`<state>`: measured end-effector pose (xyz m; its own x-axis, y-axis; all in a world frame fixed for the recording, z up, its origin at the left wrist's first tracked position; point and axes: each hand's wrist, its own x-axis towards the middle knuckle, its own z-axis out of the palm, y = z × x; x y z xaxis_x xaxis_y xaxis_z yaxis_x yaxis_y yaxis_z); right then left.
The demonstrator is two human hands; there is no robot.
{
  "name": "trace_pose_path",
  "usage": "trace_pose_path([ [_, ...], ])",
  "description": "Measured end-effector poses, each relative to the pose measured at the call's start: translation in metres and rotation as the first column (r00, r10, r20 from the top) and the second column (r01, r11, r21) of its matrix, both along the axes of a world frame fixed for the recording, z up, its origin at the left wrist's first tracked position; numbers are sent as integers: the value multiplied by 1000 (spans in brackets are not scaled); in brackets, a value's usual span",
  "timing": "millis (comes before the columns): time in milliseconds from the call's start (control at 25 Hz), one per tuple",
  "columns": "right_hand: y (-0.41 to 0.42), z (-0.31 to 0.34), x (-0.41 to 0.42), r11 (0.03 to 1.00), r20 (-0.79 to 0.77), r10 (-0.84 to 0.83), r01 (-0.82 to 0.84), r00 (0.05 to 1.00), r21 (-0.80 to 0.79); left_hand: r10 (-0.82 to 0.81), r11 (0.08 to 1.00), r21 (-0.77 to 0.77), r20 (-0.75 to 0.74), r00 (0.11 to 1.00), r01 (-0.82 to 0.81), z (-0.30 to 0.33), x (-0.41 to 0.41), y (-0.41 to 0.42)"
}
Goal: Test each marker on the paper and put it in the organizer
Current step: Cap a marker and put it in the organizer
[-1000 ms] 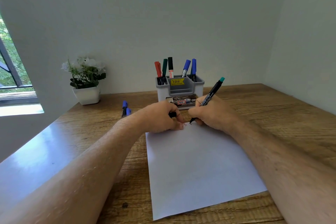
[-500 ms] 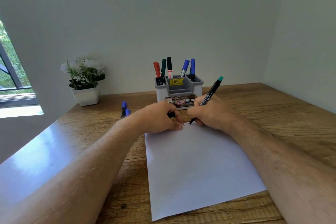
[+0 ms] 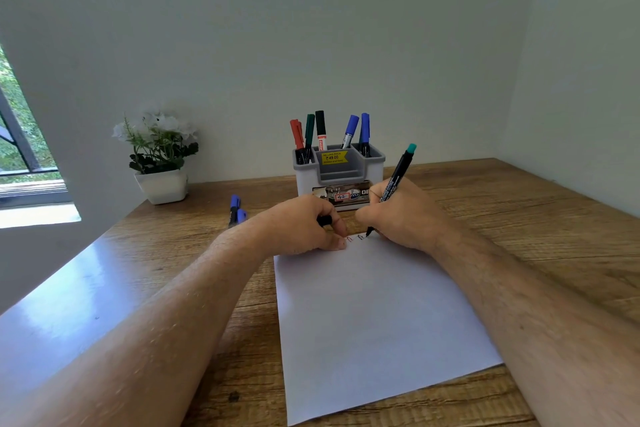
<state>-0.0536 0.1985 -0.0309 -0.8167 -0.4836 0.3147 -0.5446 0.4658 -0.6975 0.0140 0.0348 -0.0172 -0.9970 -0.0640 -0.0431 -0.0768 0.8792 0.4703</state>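
Note:
My right hand (image 3: 401,215) grips a black marker with a teal end (image 3: 398,177), its tip touching the top edge of the white paper (image 3: 374,315) where small marks show. My left hand (image 3: 301,229) rests on the paper's top left corner and holds a small black cap (image 3: 324,220) in curled fingers. Just behind the hands stands the grey organizer (image 3: 339,173), holding red, green, black and two blue markers. Two blue-capped markers (image 3: 236,210) lie on the desk to the left.
A white pot with white flowers (image 3: 160,156) stands at the back left against the wall. The wooden desk (image 3: 519,204) runs into a corner of two walls. A window opens at the far left.
The marker tip has shifted slightly along the top of the paper, and a new small mark shows beside the first. My left hand has stayed in place.

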Motion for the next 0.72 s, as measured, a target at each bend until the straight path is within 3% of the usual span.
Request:
trace_pose_path([
  [200, 1, -1, -4, 999, 6, -42, 42, 999, 12, -27, 999, -40, 31, 999, 28, 4, 6, 2],
  [240, 1, 0, -4, 999, 24, -49, 50, 998, -16, -24, 1000, 5, 33, 999, 24, 7, 8, 2],
  [320, -2, 3, -6, 990, 86, -41, 52, 995, -130, 13, 966, 259, 6, 1000, -14, 14, 13, 2],
  [440, -4, 11, -5, 921, 247, 141, -35, 959, -388, 131, 783, 620, -75, 988, -57, 24, 15, 1],
  [520, -3, 14, -4, 837, 305, 278, -73, 911, -543, 195, 734, 677, -134, 972, -54, 26, 13, 0],
  [720, 0, 18, -1, 696, 369, 411, -26, 834, -718, 236, 664, 747, -183, 954, -22, 22, 13, -1],
])
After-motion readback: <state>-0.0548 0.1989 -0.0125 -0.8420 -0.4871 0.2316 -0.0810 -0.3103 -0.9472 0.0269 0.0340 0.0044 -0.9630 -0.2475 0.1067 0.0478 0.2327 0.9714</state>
